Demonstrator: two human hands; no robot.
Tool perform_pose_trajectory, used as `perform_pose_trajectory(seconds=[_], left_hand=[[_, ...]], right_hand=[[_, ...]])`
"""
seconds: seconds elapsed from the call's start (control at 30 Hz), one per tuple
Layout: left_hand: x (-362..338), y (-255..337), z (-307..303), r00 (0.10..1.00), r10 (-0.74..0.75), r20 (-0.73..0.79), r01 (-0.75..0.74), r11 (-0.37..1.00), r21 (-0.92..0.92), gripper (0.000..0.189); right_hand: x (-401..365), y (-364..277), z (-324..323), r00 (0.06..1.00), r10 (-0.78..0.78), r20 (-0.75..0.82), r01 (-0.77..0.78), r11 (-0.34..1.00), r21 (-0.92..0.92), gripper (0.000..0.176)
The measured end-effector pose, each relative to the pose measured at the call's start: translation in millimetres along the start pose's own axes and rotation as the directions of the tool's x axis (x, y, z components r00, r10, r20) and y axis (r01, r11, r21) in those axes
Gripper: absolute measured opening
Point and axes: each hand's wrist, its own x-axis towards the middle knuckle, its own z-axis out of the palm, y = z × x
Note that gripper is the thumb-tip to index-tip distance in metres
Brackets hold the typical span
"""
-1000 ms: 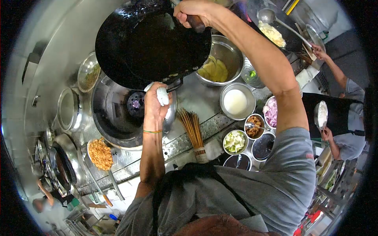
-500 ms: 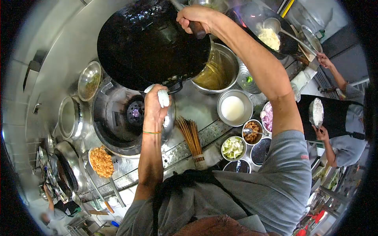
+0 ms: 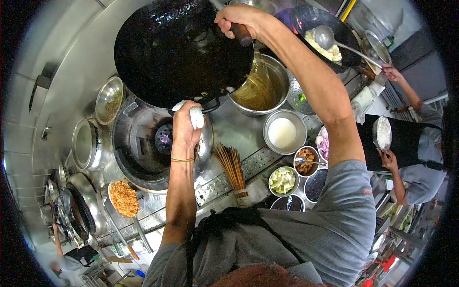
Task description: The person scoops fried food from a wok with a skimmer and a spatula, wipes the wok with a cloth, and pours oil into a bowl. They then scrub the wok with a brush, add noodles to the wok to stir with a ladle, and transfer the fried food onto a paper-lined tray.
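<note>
Here the wok (image 3: 181, 52) tilts, gripped between left hand (image 3: 185, 126) and right hand (image 3: 236, 18).

wok (image 3: 177, 52) rim cut off at top edge; its handle mostly hidden inside right hand (image 3: 236, 18)

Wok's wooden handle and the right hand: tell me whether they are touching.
Touching. The head view shows the right hand closed around the wooden handle of the tilted wok, fingers wrapped over it.
</note>
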Motion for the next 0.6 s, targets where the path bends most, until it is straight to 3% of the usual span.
perform_pose_trajectory(seconds=[0.1,0.33,0.4,0.5,0.6], left_hand=[[1.5,0.6,1.2,1.0,0.023,-0.014,-0.022,1.0,0.014,0.012],[6.5,3.6,-1.9,0.998,0.059,-0.026,-0.057,0.996,0.073,0.011],[6.0,2.7,-0.9,0.996,0.088,-0.018,-0.086,0.994,0.07,0.011],[5.5,2.6,0.4,0.993,0.116,-0.014,-0.115,0.991,0.075,0.011],[2.4,5.4,3.0,0.993,0.12,-0.013,-0.118,0.988,0.098,0.01]], right_hand=[[-9.4,-2.8,-0.4,0.999,-0.043,-0.011,0.042,0.997,-0.059,0.008],[-6.6,-3.7,-1.9,0.999,-0.045,-0.022,0.045,0.999,-0.001,0.011],[-8.6,-7.4,-1.9,1.0,-0.013,0.003,0.012,0.998,0.058,0.011],[-19.4,-15.0,-4.7,0.998,0.023,-0.065,-0.026,0.999,-0.046,0.011],[-22.3,-17.1,-3.9,0.998,0.042,-0.044,-0.041,0.999,0.009,0.012]])
